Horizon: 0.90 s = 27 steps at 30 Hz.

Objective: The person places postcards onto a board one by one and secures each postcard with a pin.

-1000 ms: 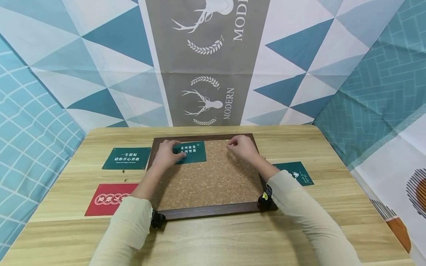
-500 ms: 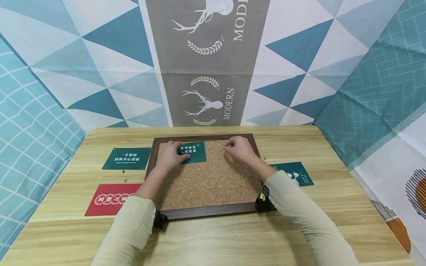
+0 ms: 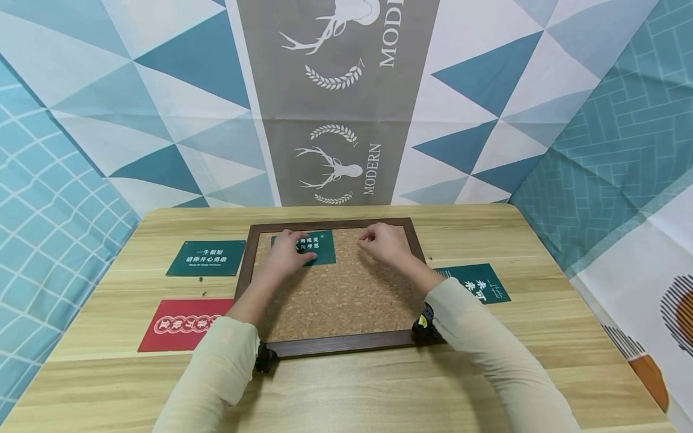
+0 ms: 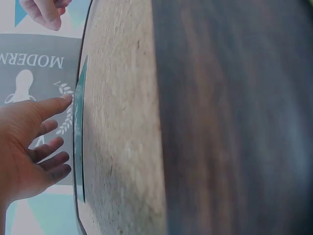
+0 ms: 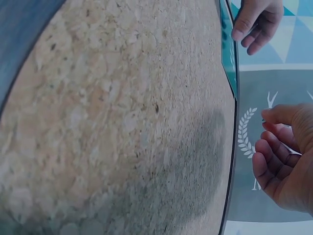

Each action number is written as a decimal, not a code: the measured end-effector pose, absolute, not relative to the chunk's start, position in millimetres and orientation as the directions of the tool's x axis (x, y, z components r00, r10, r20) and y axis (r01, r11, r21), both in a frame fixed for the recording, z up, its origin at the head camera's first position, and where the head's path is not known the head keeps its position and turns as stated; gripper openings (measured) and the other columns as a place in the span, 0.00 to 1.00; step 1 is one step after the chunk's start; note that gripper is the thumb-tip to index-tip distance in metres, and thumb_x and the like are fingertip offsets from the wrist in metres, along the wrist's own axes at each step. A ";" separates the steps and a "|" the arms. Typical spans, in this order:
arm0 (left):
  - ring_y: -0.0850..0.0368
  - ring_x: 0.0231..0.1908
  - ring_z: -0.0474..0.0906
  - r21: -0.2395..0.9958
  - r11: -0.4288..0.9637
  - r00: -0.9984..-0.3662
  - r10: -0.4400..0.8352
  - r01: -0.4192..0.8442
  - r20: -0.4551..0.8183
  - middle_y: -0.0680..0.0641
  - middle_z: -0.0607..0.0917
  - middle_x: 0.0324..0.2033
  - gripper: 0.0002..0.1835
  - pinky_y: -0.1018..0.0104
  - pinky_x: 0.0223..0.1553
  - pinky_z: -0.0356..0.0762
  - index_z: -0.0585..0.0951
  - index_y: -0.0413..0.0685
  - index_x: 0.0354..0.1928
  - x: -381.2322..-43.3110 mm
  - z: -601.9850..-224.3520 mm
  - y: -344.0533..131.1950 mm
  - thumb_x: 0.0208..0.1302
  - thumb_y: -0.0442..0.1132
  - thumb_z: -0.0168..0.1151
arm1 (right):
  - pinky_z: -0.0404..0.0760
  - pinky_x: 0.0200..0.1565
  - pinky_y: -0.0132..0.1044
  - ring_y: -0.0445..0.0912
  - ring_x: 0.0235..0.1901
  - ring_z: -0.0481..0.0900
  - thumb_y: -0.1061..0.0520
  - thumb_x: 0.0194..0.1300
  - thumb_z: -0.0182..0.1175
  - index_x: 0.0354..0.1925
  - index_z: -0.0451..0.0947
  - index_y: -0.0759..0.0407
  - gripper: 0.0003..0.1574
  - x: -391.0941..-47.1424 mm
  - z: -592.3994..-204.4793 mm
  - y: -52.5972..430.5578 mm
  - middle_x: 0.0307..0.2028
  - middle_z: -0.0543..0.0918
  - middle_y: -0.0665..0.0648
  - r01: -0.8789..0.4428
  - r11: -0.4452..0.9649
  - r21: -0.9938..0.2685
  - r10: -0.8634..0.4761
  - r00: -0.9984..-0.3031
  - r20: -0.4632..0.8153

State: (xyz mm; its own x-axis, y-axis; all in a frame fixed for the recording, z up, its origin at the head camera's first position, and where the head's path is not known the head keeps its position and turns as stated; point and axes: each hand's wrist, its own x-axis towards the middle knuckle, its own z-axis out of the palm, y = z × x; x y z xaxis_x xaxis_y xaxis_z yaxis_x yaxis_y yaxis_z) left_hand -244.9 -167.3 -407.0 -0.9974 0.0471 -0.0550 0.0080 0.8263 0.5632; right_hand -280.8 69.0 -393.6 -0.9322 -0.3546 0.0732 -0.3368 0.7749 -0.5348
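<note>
A green card with white lettering lies on the upper left of the brown-framed cork board. Over its left and middle part is my left hand, fingers spread and fingertips right at the card. The left wrist view has that hand with its thumb out towards the card's edge. Above the cork, right of the card, my right hand has thumb and forefinger together. In the right wrist view, this hand pinches a tiny dark pin-like thing, mostly hidden by the fingertips.
Left of the board lie another green card and a red card, with tiny dark bits between them. A third green card lies right of the board, partly under the right forearm. A patterned cloth wall stands behind the table.
My left hand has slid to the right across the green card, uncovering its left end. My right hand has shifted slightly left, towards the card. The card stays in place.
</note>
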 end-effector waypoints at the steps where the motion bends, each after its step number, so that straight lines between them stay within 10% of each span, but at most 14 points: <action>1: 0.39 0.58 0.67 0.563 0.826 -0.997 0.051 0.011 -0.055 0.35 0.68 0.59 0.31 0.45 0.56 0.70 0.70 0.42 0.62 -245.1 -407.1 -166.5 0.60 0.46 0.64 | 0.72 0.30 0.33 0.42 0.27 0.74 0.52 0.63 0.59 0.36 0.84 0.55 0.09 -280.6 -393.3 68.0 0.31 0.82 0.52 -0.337 0.774 -0.536 -0.358 -0.931 0.069; 27: 0.40 0.60 0.65 0.529 0.848 -0.995 0.075 0.027 -0.070 0.36 0.69 0.58 0.30 0.47 0.58 0.69 0.72 0.43 0.61 -247.8 -416.4 -156.9 0.59 0.48 0.64 | 0.67 0.23 0.27 0.40 0.22 0.70 0.58 0.61 0.61 0.32 0.84 0.60 0.07 -272.5 -399.7 39.2 0.23 0.79 0.52 -0.393 0.724 -0.567 -0.445 -0.894 0.052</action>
State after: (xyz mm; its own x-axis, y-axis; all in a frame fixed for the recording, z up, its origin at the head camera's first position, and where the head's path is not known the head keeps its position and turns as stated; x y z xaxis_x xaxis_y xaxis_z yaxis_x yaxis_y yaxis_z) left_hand -247.8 -156.9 -416.4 -0.9948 0.0748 -0.0695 0.0268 0.8484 0.5287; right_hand -272.5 39.2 -399.7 -0.8942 -0.4447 0.0524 -0.3933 0.7241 -0.5665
